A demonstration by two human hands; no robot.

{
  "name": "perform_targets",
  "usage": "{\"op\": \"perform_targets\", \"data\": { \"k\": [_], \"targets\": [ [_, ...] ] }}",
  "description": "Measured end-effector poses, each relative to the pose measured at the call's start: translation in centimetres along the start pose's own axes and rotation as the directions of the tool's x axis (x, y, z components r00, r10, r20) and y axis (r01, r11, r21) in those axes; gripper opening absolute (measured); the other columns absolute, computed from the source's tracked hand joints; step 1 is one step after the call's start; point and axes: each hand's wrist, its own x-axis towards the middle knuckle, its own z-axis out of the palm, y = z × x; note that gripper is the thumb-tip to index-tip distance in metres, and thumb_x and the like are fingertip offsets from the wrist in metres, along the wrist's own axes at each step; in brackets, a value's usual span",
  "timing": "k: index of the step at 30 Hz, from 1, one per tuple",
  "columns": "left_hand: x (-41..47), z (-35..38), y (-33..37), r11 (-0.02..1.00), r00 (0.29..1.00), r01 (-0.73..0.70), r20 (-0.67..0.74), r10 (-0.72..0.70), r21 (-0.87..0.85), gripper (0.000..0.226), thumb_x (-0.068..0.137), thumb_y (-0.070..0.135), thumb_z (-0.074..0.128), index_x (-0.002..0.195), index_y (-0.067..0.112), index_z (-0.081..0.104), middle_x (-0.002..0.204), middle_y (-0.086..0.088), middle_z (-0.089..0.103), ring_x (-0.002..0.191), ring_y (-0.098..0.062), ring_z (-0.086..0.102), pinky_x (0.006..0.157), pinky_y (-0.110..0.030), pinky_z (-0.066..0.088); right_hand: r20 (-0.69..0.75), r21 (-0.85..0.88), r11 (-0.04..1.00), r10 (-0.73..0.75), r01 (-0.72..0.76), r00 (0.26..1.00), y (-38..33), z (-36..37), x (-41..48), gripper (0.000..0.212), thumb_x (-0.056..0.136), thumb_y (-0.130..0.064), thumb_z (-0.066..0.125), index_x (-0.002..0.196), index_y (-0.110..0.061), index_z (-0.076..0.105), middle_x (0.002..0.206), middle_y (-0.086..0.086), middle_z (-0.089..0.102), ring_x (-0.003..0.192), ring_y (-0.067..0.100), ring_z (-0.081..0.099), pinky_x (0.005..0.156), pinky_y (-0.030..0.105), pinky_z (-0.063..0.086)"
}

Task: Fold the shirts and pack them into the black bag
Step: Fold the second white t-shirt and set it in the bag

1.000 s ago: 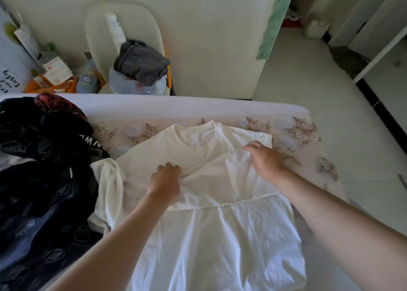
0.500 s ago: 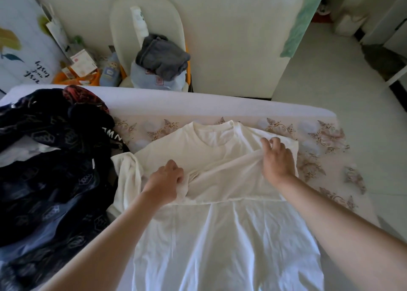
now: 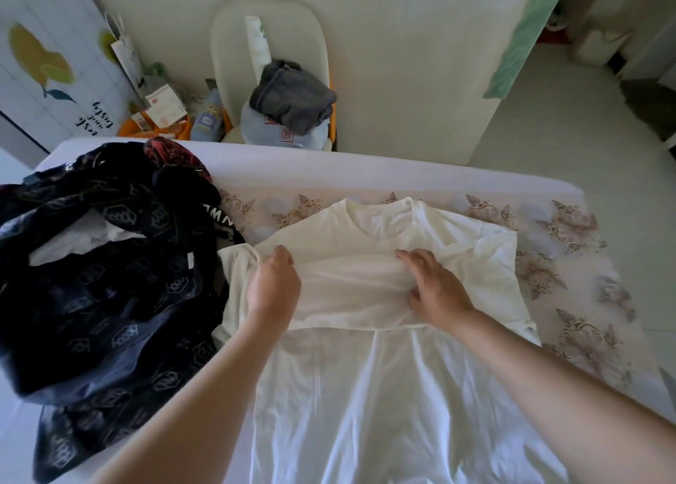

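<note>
The white shirt (image 3: 365, 392) is lying flat on the bed (image 3: 570, 249) just right of the black bag (image 3: 102, 300), the left hand (image 3: 272, 289) pinching its folded-over edge and the right hand (image 3: 435, 289) pressing there with fingers (image 3: 413, 258) spread, so an uneven tug is probably risking a crooked fold.

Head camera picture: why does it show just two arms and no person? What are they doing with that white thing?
The camera sits on the person's head and looks down, so you see only their arms. No machine here, just one view. On the flowery bed lies a white shirt, with a layer folded across its chest. The left hand pinches the fold's left end; the right hand rests on the fold, fingers stretched out. The black bag sits on the left, beside the shirt.
</note>
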Motion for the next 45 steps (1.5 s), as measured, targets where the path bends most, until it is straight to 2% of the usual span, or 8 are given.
{"op": "perform_targets", "data": {
  "k": [3, 7, 15, 21, 29, 36, 40, 45],
  "targets": [
    [1.2, -0.2, 0.2, 0.944, 0.988, -0.150, 0.060, 0.139, 0.295, 0.039, 0.087, -0.004, 0.047, 0.122, 0.013, 0.046, 0.120, -0.011, 0.051, 0.102, -0.028, 0.053, 0.073, -0.031, 0.048, 0.008, -0.011, 0.999, 0.042, -0.042, 0.999, 0.2, -0.6, 0.8, 0.066, 0.078, -0.006, 0.061, 0.141, -0.021, 0.047, 0.135, 0.005, 0.045, 0.088, 0.031, 0.065, 0.070, 0.036, 0.051],
    [1.1, 2.5, 0.5, 0.882, 0.883, -0.420, 0.321, 0.343, 0.213, 0.037, 0.094, 0.016, 0.049, 0.130, 0.026, 0.049, 0.127, -0.002, 0.048, 0.116, -0.025, 0.045, 0.095, -0.038, 0.039, 0.006, -0.096, 0.982, 0.164, -0.163, 0.986, 1.1, -1.7, 1.8, 0.053, 0.091, -0.013, 0.055, 0.142, -0.020, 0.044, 0.137, 0.005, 0.041, 0.093, 0.033, 0.064, 0.072, 0.039, 0.050],
    [3.0, 3.2, -0.4, 0.956, 0.955, -0.258, 0.187, 0.231, 0.137, 0.030, 0.096, 0.005, 0.040, 0.120, 0.014, 0.055, 0.118, -0.011, 0.047, 0.108, -0.033, 0.050, 0.082, -0.043, 0.045, 0.041, -0.277, 0.928, 0.271, -0.250, 0.962, 5.3, -4.4, 3.9, 0.022, 0.097, -0.005, 0.047, 0.117, -0.009, 0.056, 0.119, 0.012, 0.056, 0.094, 0.035, 0.062, 0.071, 0.038, 0.043],
    [3.6, 3.8, 1.5, 0.835, 0.910, -0.393, 0.034, 0.412, 0.385, 0.059, 0.080, 0.011, 0.064, 0.137, 0.019, 0.051, 0.138, -0.012, 0.044, 0.122, -0.033, 0.038, 0.097, -0.044, 0.034, -0.163, -0.165, 0.972, 0.143, -0.170, 0.976, 4.4, -2.4, 3.5, 0.078, 0.073, 0.008, 0.061, 0.145, -0.009, 0.037, 0.153, 0.025, 0.026, 0.124, 0.044, 0.047, 0.099, 0.050, 0.045],
    [0.4, 7.4, -0.5, 0.783, 0.776, -0.552, 0.521, 0.356, 0.287, 0.093, 0.080, 0.083, 0.030, 0.145, 0.047, -0.026, 0.153, 0.005, -0.043, 0.143, -0.029, -0.036, 0.112, -0.063, -0.013, 0.148, -0.251, 0.965, 0.116, -0.076, 0.982, 7.8, -0.8, -5.8, 0.084, 0.080, -0.028, 0.049, 0.157, -0.007, 0.021, 0.164, 0.014, 0.016, 0.153, 0.028, 0.014, 0.120, 0.053, 0.021],
    [-1.3, 7.3, -0.5, 0.766, 0.743, -0.597, 0.524, 0.415, 0.239, 0.058, 0.095, 0.057, 0.014, 0.152, 0.050, 0.007, 0.165, 0.007, -0.010, 0.151, -0.032, -0.008, 0.115, -0.066, 0.010, 0.074, -0.352, 0.927, 0.165, -0.129, 0.983, 11.2, -2.6, -6.4, 0.089, 0.076, 0.014, 0.057, 0.153, -0.016, 0.025, 0.157, 0.013, 0.036, 0.144, 0.033, 0.036, 0.117, 0.042, 0.034],
    [-2.3, 5.8, -0.2, 0.801, 0.757, -0.553, 0.540, 0.368, 0.230, 0.064, 0.098, 0.060, 0.026, 0.155, 0.041, 0.004, 0.165, 0.007, -0.010, 0.152, -0.025, -0.009, 0.120, -0.051, 0.004, 0.265, -0.495, 0.846, 0.364, -0.198, 0.893, 8.4, -4.1, -6.2, 0.083, 0.094, -0.016, 0.044, 0.159, -0.021, -0.006, 0.166, 0.006, -0.013, 0.153, 0.026, -0.009, 0.124, 0.050, 0.003],
    [-3.2, 1.4, -1.7, 0.833, 0.867, -0.498, 0.148, 0.476, 0.241, 0.053, 0.081, 0.018, 0.067, 0.133, 0.020, 0.057, 0.137, -0.005, 0.056, 0.128, -0.029, 0.048, 0.103, -0.043, 0.037, 0.304, -0.313, 0.945, 0.198, -0.099, 0.932, -0.6, -3.9, -3.2, 0.079, 0.088, -0.029, 0.053, 0.158, -0.025, 0.016, 0.167, 0.007, -0.002, 0.154, 0.027, -0.001, 0.123, 0.046, 0.006]
  ]
}}
